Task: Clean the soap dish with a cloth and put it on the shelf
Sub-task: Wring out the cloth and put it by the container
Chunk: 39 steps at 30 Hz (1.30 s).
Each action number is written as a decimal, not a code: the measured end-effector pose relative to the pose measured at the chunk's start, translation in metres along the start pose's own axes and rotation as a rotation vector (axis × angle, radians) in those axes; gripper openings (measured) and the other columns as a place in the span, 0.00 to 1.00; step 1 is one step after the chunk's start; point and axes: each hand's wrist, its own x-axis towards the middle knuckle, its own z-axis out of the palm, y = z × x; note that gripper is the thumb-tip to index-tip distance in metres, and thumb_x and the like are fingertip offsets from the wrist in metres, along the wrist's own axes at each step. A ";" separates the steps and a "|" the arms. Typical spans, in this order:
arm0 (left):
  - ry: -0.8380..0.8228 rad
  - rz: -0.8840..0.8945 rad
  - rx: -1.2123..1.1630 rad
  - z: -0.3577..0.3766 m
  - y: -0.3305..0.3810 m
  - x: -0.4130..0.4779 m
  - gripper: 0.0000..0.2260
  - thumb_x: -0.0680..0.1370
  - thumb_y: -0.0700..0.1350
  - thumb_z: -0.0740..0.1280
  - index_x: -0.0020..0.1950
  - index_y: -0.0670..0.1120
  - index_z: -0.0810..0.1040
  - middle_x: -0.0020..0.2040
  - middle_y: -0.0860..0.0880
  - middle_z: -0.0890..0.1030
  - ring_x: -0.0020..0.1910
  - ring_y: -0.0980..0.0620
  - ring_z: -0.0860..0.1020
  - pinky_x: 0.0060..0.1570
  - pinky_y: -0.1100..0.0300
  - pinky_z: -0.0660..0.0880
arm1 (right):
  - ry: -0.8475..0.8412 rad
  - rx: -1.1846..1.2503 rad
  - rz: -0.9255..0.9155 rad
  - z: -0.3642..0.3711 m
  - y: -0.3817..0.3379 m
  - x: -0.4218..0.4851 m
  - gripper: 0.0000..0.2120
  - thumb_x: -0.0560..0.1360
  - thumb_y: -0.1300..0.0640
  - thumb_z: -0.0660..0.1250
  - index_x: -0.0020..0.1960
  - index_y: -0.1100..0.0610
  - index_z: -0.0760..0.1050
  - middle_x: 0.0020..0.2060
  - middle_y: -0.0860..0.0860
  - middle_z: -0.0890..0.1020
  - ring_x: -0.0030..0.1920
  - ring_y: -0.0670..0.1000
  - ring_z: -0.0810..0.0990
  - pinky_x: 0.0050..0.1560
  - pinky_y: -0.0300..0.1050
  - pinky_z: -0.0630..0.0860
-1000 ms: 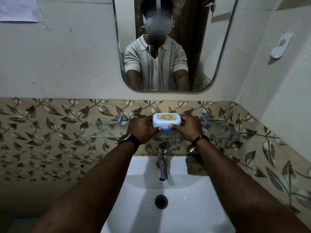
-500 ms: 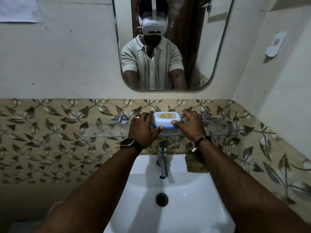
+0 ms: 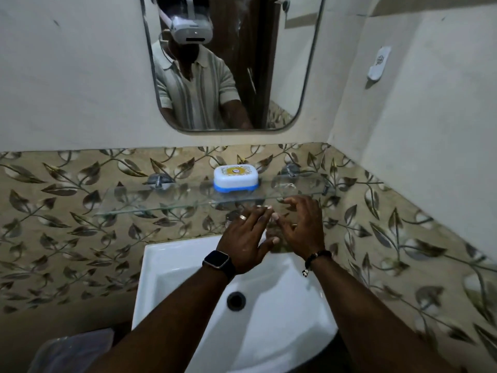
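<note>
The soap dish [image 3: 236, 178], white with a blue base and a yellow pattern on its lid, stands alone on the glass shelf [image 3: 150, 203] against the leaf-patterned tiles. Both hands hover below the shelf's front edge, above the back of the basin, and hold nothing. My left hand [image 3: 247, 238] has its fingers spread and nearly straight, with a ring and a dark watch on that arm. My right hand [image 3: 301, 227] has loosely bent fingers and a beaded bracelet at the wrist. A brownish cloth [image 3: 274, 232] shows partly between the hands, by the tap, which they hide.
A white basin [image 3: 188, 265] with a dark drain [image 3: 236, 300] lies below. A mirror [image 3: 269, 76] hangs above the shelf. A white fitting [image 3: 378, 65] is fixed on the right wall. Something pale and translucent [image 3: 72, 351] sits at the lower left.
Both hands let go of the soap dish, which stays on the shelf. They drew back toward me and down below the shelf edge. My view tilted down.
</note>
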 end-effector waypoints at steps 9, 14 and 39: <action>-0.284 -0.037 -0.148 0.056 0.029 -0.015 0.30 0.80 0.62 0.58 0.77 0.47 0.60 0.74 0.46 0.68 0.70 0.44 0.65 0.67 0.50 0.66 | -0.101 -0.089 0.198 -0.001 0.033 -0.049 0.21 0.78 0.39 0.61 0.59 0.54 0.75 0.54 0.51 0.78 0.55 0.54 0.74 0.55 0.53 0.73; -0.411 -0.075 -0.103 0.085 0.031 -0.010 0.31 0.79 0.62 0.59 0.77 0.46 0.61 0.76 0.45 0.64 0.73 0.43 0.63 0.70 0.50 0.63 | -0.220 -0.099 0.269 0.011 0.059 -0.060 0.20 0.79 0.45 0.64 0.65 0.56 0.74 0.57 0.54 0.77 0.57 0.55 0.72 0.58 0.53 0.73; -0.643 -0.140 0.087 0.205 -0.006 0.037 0.24 0.75 0.42 0.69 0.71 0.45 0.71 0.71 0.43 0.69 0.68 0.39 0.68 0.63 0.50 0.69 | -0.742 -0.379 0.120 0.091 0.175 -0.050 0.32 0.72 0.48 0.73 0.73 0.50 0.67 0.70 0.48 0.72 0.71 0.54 0.68 0.66 0.53 0.62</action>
